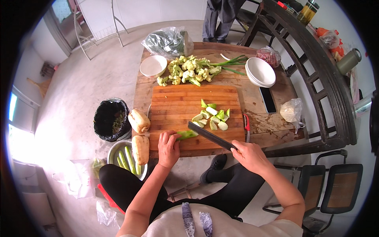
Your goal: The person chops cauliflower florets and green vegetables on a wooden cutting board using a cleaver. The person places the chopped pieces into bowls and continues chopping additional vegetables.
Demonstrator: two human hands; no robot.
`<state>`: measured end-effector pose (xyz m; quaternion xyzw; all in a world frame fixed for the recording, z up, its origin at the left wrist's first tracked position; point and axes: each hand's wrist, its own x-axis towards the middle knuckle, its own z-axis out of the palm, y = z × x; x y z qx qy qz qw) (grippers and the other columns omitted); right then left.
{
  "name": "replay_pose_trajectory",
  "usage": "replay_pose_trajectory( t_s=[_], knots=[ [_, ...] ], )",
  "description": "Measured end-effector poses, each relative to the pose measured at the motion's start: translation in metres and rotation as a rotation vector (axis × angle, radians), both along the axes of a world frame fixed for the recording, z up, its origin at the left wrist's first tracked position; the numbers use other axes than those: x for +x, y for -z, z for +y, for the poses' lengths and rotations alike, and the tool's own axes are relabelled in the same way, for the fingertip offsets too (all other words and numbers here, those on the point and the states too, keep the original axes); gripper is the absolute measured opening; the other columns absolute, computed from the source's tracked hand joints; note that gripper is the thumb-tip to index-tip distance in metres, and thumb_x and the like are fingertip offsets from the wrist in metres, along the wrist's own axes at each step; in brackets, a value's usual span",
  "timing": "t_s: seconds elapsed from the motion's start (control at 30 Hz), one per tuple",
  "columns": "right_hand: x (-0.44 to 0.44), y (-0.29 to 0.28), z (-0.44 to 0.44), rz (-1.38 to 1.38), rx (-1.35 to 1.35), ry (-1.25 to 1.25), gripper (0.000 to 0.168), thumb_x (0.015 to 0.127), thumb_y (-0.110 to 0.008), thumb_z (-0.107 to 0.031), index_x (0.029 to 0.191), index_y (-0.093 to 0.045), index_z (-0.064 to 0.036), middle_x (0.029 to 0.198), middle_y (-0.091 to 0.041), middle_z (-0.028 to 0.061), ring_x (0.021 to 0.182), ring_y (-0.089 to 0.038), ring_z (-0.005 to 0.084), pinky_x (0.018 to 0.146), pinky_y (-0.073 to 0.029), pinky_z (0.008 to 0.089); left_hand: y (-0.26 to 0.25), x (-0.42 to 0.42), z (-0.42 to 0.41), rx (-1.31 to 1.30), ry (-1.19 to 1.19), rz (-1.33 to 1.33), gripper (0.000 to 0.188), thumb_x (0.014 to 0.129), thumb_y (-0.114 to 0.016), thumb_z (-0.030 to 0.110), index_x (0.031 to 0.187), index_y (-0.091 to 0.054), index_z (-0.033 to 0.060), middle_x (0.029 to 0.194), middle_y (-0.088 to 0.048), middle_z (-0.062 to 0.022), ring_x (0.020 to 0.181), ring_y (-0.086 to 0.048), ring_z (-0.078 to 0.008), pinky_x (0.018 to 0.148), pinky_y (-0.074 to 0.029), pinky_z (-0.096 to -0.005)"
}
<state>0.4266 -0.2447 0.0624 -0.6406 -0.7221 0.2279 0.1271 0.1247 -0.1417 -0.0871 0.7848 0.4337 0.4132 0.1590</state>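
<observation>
My left hand holds down a peeled green vegetable stalk near the front edge of a wooden cutting board. In my right hand is the handle of a kitchen knife. Its dark blade slants up and to the left, with the tip by the stalk's right end; whether it touches cannot be seen. Cut green chunks lie in a loose heap beyond the blade. At the board's right edge rests a red-handled peeler or small knife, its kind not certain.
Cauliflower florets, a bowl, stacked white bowls and a phone surround the board. Two pale root vegetables sit at left. Below are a lined bin and a basin of green stalks. A person stands beyond the table.
</observation>
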Motion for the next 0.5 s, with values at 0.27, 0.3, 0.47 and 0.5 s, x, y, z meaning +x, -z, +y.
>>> replay_pose_trajectory(
  t_s=[0.27, 0.3, 0.47, 0.5],
  knots=[
    [0.003, -0.004, 0.004, -0.035, -0.054, -0.055, 0.026, 0.102, -0.062, -0.021, 0.122, -0.065, -0.004, 0.086, -0.071, 0.0218, 0.082, -0.07, 0.0432, 0.07, -0.055, 0.0528, 0.001, -0.004, -0.003, -0.002, 0.015, 0.029, 0.033, 0.078, -0.067, -0.007, 0.106, -0.069, 0.0085, 0.115, -0.062, -0.0126, 0.107, -0.059, -0.0387, 0.093, -0.05, -0.0489],
    [0.004, -0.004, 0.005, -0.036, -0.049, -0.059, 0.026, 0.102, -0.062, -0.021, 0.121, -0.065, -0.004, 0.087, -0.071, 0.0218, 0.082, -0.07, 0.0431, 0.07, -0.055, 0.0529, 0.001, -0.004, -0.003, -0.006, 0.017, 0.03, 0.033, 0.077, -0.067, -0.007, 0.106, -0.069, 0.0085, 0.115, -0.062, -0.0126, 0.107, -0.059, -0.0387, 0.093, -0.05, -0.0488],
    [-0.005, 0.013, 0.011, -0.021, -0.007, -0.083, 0.025, 0.102, -0.061, -0.022, 0.12, -0.065, -0.004, 0.087, -0.072, 0.0212, 0.084, -0.071, 0.0426, 0.072, -0.056, 0.0539, 0.001, -0.004, -0.006, -0.004, 0.042, 0.035, 0.032, 0.077, -0.069, -0.007, 0.106, -0.07, 0.0085, 0.115, -0.061, -0.0128, 0.106, -0.059, -0.0382, 0.092, -0.05, -0.048],
    [-0.009, 0.019, 0.014, -0.03, -0.012, -0.086, 0.026, 0.102, -0.061, -0.022, 0.12, -0.064, -0.004, 0.087, -0.072, 0.021, 0.084, -0.071, 0.0425, 0.072, -0.055, 0.0541, -0.001, -0.004, -0.007, -0.007, 0.049, 0.025, 0.031, 0.079, -0.07, -0.006, 0.107, -0.069, 0.008, 0.115, -0.061, -0.0132, 0.107, -0.059, -0.0385, 0.092, -0.051, -0.0481]
  ],
)
